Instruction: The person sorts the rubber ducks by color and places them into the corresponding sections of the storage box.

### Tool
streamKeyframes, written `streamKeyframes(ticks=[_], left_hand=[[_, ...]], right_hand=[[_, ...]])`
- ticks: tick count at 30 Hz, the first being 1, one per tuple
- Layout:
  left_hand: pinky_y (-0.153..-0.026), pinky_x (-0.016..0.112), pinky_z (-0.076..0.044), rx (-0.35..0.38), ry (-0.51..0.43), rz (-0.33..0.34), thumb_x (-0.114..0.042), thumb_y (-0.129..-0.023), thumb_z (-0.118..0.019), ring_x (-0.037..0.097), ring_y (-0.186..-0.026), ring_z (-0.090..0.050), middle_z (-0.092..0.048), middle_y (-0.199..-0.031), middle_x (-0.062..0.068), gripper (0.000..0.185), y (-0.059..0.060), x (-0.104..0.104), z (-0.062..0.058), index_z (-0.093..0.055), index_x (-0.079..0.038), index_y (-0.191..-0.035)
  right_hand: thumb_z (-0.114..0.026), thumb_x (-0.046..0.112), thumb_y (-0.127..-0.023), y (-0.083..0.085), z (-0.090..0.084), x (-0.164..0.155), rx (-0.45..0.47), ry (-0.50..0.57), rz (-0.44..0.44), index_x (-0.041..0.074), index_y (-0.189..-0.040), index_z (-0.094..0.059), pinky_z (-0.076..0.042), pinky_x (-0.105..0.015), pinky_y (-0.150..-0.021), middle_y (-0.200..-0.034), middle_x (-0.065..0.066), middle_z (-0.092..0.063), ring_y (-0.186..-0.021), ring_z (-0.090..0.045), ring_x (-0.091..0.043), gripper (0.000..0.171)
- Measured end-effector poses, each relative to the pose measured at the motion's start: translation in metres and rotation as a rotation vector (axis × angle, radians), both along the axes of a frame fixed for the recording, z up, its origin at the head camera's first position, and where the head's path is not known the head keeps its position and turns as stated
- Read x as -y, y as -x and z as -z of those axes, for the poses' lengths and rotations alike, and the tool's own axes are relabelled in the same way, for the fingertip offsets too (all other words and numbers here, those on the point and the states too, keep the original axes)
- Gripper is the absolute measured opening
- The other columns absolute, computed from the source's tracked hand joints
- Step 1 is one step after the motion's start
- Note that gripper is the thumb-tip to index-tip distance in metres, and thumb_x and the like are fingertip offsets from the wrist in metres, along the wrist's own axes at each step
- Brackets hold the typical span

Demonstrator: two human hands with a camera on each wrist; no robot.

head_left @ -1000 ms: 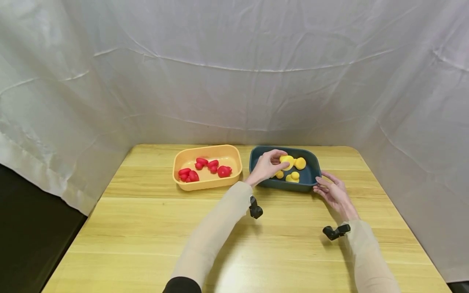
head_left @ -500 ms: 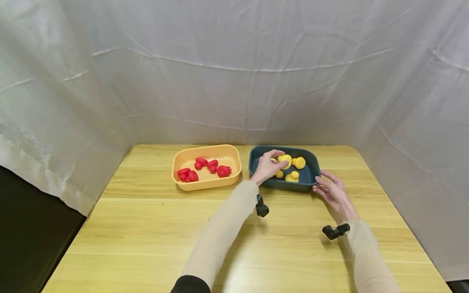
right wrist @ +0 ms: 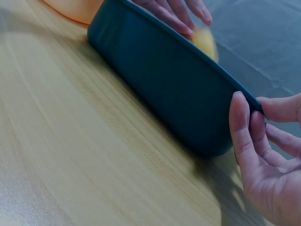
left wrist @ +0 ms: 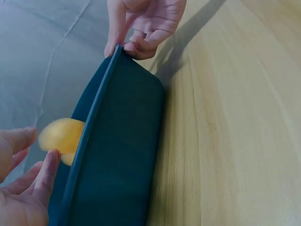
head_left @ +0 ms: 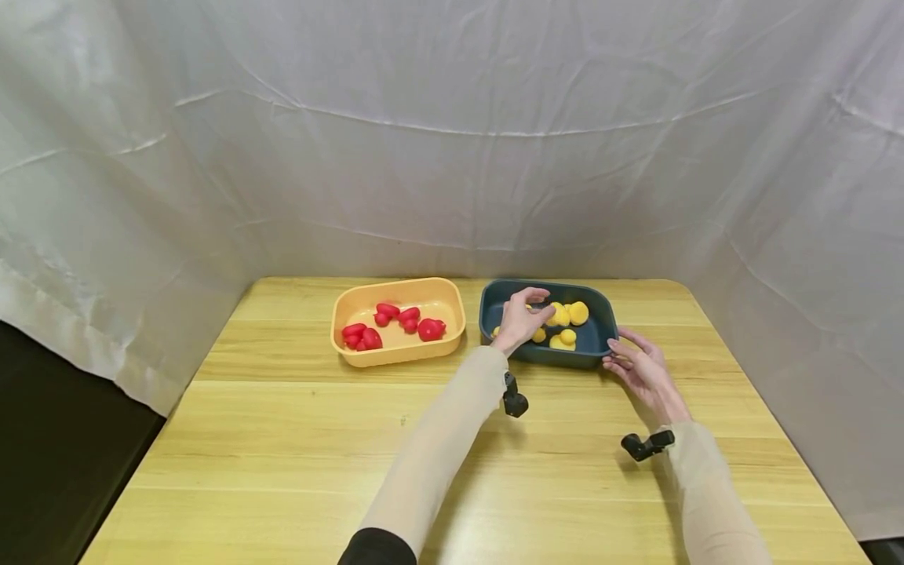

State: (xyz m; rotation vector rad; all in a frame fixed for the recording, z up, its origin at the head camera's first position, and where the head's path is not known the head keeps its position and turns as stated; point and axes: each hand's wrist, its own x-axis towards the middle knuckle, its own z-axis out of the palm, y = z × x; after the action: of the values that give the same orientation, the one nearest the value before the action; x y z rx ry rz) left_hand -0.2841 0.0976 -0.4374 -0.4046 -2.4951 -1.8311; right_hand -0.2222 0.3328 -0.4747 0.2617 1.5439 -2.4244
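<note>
A dark blue bin [head_left: 551, 358] stands at the back of the table and holds several yellow toy ducks [head_left: 566, 340]. My left hand [head_left: 521, 320] hovers over the bin's left half with its fingers spread and fairly straight. One yellow duck [head_left: 558, 314] lies just off those fingertips, beside another duck [head_left: 578, 312]. It shows blurred in the left wrist view [left wrist: 61, 136] and in the right wrist view [right wrist: 205, 41]. My right hand [head_left: 636, 367] pinches the bin's near right corner, thumb [right wrist: 240, 122] on the outer wall [right wrist: 164, 70] and fingers over the rim.
An orange bin [head_left: 399, 359] with several red toys [head_left: 395, 322] stands just left of the blue bin. The wooden table [head_left: 282, 439] runs toward me. White cloth [head_left: 452, 157] hangs behind and on both sides.
My left hand has lowered into the blue bin and spread its fingers, and the duck it held now sits by the other ducks. My right hand has stayed on the rim.
</note>
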Motion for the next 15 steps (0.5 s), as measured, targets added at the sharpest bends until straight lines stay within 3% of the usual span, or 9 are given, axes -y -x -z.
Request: streamKeyframes(ticks=[10,15], left_hand=[[-0.072,0.021,-0.054,-0.015,0.058,-0.031,-0.018,-0.082,-0.064,0.018,-0.091,-0.065,-0.061,-0.113,0.01,0.027,-0.003,0.01,-0.002,-0.062,-0.016,-0.108],[-0.072,0.021,-0.054,-0.022,0.033,-0.018,-0.019,-0.083,-0.063,0.019,-0.093,-0.064,-0.062,-0.112,0.009,0.025,-0.004,0.021,-0.001,-0.062,-0.016,-0.108]], right_hand=[[-0.055,0.01,-0.087,0.0,0.001,0.0,-0.009,-0.005,-0.003,0.008,-0.143,-0.013,-0.057,-0.025,-0.065,-0.079,-0.005,-0.063,-0.066,-0.064,-0.015,0.069],[-0.055,0.009,-0.087,0.0,0.0,0.001,-0.001,-0.01,0.009,0.009,-0.142,-0.016,-0.056,-0.024,-0.066,-0.079,-0.005,-0.062,-0.067,-0.063,-0.015,0.068]])
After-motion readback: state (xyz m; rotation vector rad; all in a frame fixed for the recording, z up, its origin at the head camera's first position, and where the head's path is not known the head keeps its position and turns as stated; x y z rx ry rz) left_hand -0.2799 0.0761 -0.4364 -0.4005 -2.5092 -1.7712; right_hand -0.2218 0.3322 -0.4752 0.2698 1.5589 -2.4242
